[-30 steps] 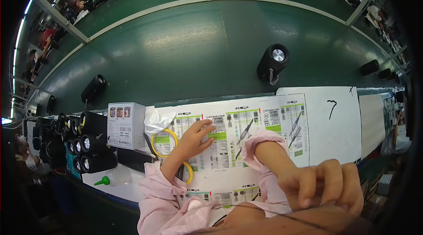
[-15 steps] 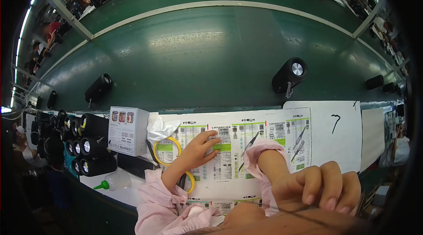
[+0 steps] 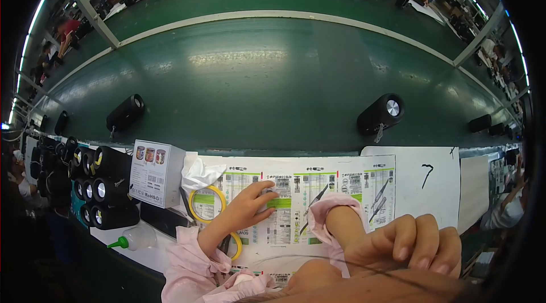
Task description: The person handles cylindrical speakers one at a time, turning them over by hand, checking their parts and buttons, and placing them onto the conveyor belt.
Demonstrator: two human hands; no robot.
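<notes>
My left hand rests on the printed sheets, fingers spread; a small greyish patch by the fingertips is too unclear to name. Beside its wrist lie yellow-handled scissors. My right hand is raised close to the camera at the lower right, its fingers curled in and its palm hidden. Left of the sheets are a white box, a crumpled white cloth and a clear bottle with a green tip.
Black cylindrical speakers are stacked at the left. One speaker lies on the green surface ahead, another farther left. A white board marked 7 is at the right. Several people sit beyond the frame rail.
The view has tilted, so the far side shows more and the nearer things sit lower. My left hand remains spread on the sheets, and my right hand stays curled.
</notes>
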